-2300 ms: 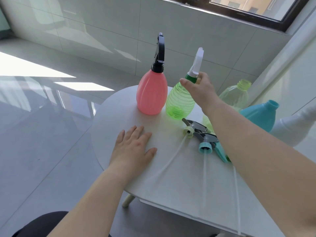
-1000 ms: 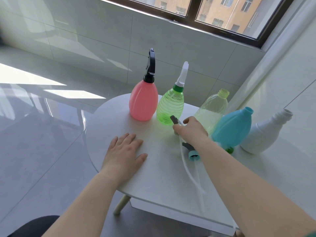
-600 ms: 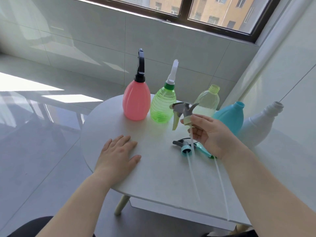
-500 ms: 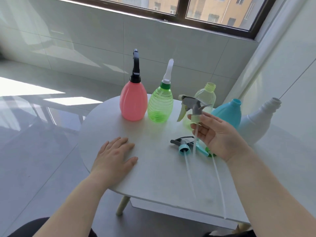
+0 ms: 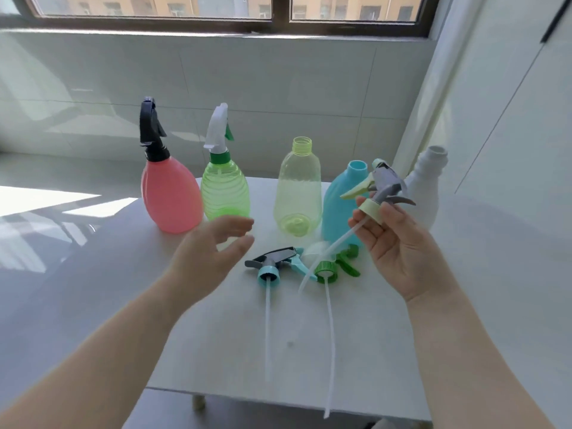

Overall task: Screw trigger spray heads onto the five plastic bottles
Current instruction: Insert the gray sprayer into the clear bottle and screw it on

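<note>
The right hand (image 5: 399, 243) pinches the grey-and-yellow spray head (image 5: 379, 188), dip tube slanting down-left; the clear yellow bottle (image 5: 297, 188) stands left, nearer the spread-fingered (empty) left hand (image 5: 210, 255).

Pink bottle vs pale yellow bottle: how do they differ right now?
The pink bottle is opaque; the pale yellow bottle is see-through. The pink bottle already carries a black trigger head, while the pale yellow bottle's threaded neck is bare and open. The pink bottle stands at the left end of the row; the pale yellow bottle is in the middle. Both stand upright on the white table, untouched by either hand.
</note>
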Available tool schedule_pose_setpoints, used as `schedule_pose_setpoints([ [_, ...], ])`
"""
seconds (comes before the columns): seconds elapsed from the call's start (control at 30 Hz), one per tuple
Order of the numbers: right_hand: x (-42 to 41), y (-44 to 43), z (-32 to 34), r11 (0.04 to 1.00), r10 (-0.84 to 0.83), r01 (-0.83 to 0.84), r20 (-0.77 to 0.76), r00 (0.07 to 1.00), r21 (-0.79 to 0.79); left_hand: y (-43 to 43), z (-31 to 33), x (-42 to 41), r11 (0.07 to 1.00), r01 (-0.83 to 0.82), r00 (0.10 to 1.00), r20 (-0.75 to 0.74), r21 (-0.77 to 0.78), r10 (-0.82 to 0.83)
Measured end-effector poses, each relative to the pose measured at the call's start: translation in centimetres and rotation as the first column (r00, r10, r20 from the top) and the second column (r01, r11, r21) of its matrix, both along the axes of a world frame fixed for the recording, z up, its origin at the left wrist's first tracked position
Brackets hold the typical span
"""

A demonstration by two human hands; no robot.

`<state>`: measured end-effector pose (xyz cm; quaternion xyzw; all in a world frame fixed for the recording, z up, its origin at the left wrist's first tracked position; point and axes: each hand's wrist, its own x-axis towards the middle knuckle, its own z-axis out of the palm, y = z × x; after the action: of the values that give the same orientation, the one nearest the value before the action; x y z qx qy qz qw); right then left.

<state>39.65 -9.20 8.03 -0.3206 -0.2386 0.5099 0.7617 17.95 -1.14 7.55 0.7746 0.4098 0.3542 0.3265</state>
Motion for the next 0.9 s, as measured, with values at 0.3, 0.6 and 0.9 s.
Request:
schedule_pose_setpoints([
  [0.3, 2.6, -1.3, -0.5, 0.998, 0.012, -0.008, -0.052, 0.999, 0.065, 4.3, 0.0, 8.7, 0.995, -0.078, 0.997, -0.032, -0.069, 0.076],
  [0.6, 2.6, -0.7, -0.9, 0.995, 0.039, -0.031, -0.08, 0.996, 0.095, 6.9, -0.8, 10.2, 0.973, -0.028, 0.997, 0.067, -0.227, 0.044],
  [0.9, 2.9, -1.2, -1.2, 0.997, -0.018, 0.02, -0.034, 0.999, 0.081, 4.7, 0.4, 9.4, 0.995, -0.091, 0.988, 0.119, -0.051, 0.097],
])
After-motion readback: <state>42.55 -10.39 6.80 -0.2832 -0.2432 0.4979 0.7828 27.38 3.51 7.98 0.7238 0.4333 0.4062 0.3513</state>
